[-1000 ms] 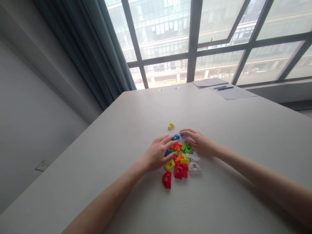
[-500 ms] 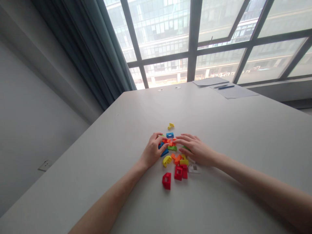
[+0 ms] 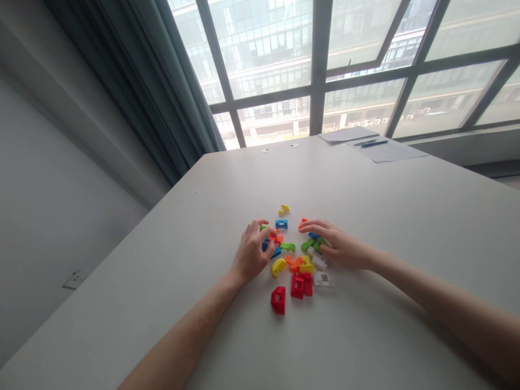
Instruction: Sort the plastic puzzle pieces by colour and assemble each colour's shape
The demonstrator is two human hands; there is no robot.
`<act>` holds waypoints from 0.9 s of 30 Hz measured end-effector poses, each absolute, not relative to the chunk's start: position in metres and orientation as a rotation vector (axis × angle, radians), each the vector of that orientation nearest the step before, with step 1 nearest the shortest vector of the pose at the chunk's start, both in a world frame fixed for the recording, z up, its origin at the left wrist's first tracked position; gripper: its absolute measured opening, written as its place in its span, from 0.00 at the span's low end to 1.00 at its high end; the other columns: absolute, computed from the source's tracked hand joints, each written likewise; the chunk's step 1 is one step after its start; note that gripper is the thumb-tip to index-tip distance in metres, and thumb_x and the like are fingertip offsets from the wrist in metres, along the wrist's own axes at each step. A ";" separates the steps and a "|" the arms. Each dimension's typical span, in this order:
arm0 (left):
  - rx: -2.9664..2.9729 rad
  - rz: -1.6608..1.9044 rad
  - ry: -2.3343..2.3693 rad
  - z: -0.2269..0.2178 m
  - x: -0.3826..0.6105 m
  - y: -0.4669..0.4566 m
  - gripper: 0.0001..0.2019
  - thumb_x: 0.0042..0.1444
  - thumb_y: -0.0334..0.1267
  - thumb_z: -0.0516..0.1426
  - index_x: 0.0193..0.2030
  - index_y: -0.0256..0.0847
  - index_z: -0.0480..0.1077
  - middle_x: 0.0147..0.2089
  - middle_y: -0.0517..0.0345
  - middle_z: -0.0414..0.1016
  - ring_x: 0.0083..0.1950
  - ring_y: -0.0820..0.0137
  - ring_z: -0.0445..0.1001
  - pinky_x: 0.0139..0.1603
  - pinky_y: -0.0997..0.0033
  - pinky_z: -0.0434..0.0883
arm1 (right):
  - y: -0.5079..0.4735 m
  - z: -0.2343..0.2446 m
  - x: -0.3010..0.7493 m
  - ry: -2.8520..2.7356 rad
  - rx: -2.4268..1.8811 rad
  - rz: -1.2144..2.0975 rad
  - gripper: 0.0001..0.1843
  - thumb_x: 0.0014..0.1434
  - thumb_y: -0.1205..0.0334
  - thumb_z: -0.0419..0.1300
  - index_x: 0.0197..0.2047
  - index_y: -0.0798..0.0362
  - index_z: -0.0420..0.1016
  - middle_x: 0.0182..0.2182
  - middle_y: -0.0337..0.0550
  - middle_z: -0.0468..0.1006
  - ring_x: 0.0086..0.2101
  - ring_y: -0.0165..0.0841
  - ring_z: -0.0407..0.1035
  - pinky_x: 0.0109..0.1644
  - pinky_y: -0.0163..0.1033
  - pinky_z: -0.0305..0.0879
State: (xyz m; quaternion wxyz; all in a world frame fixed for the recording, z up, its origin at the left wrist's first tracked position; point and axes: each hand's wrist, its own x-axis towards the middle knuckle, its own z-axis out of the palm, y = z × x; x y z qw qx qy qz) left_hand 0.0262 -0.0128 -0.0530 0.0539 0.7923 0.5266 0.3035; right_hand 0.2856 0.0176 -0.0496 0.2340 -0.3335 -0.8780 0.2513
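Several small coloured plastic blocks lie scattered mid-table. My left hand (image 3: 252, 250) rests at the left side of the pile, fingers curled over an orange block (image 3: 275, 237) and a blue one. My right hand (image 3: 333, 245) lies on the right side, fingers stretched flat over green blocks (image 3: 309, 244) and white ones, a fingertip near a small orange piece (image 3: 303, 221). A blue block (image 3: 281, 223) and a yellow block (image 3: 284, 209) sit just beyond. Red blocks (image 3: 300, 285) and a lone red block (image 3: 278, 300) lie nearest me.
The white table (image 3: 211, 303) reaches to a large window. Papers (image 3: 384, 150) and a pen (image 3: 374, 143) lie at the far right corner. A dark curtain (image 3: 134, 81) hangs at the left, and a wall socket (image 3: 73, 279) shows below the table's left edge.
Both hands have drawn apart, spreading the blocks sideways. The left hand went left and curled its fingers; the right hand slid right, uncovering the green and orange pieces in the middle.
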 end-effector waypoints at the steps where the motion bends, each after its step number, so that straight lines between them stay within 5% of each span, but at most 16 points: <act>1: 2.461 0.888 1.583 -0.052 0.026 -0.014 0.07 0.57 0.30 0.55 0.41 0.43 0.71 0.54 0.52 0.65 0.58 0.61 0.65 0.61 0.54 0.65 | 0.019 -0.049 0.288 -2.408 -0.899 0.741 0.32 0.49 0.75 0.50 0.58 0.48 0.67 0.60 0.48 0.65 0.61 0.39 0.58 0.64 0.50 0.57; 10: 2.732 0.494 1.362 -0.047 0.026 -0.013 0.21 0.60 0.33 0.52 0.59 0.57 0.68 0.69 0.57 0.57 0.71 0.56 0.52 0.67 0.46 0.52 | 0.023 -0.060 0.284 -2.277 -0.871 0.731 0.19 0.60 0.64 0.55 0.55 0.48 0.68 0.57 0.50 0.68 0.60 0.40 0.60 0.63 0.50 0.58; 16: 2.726 0.546 1.469 -0.049 0.029 -0.015 0.24 0.61 0.38 0.52 0.65 0.51 0.61 0.71 0.51 0.52 0.71 0.55 0.50 0.69 0.46 0.48 | 0.015 -0.059 0.280 -2.300 -0.941 0.657 0.23 0.57 0.53 0.61 0.56 0.45 0.68 0.60 0.50 0.65 0.60 0.43 0.58 0.63 0.54 0.57; 20: 2.613 0.787 1.565 -0.049 0.028 -0.014 0.18 0.62 0.34 0.49 0.58 0.45 0.66 0.64 0.50 0.63 0.66 0.60 0.59 0.65 0.53 0.57 | 0.011 -0.056 0.279 -2.391 -0.917 0.534 0.13 0.62 0.55 0.57 0.48 0.44 0.75 0.58 0.48 0.68 0.61 0.43 0.56 0.62 0.55 0.57; 27: 2.414 1.110 1.666 -0.051 0.022 -0.008 0.10 0.62 0.32 0.48 0.41 0.40 0.71 0.44 0.51 0.71 0.49 0.63 0.69 0.53 0.61 0.69 | 0.008 -0.054 0.278 -2.441 -1.046 0.225 0.19 0.65 0.52 0.52 0.57 0.43 0.70 0.62 0.50 0.65 0.61 0.47 0.56 0.59 0.58 0.57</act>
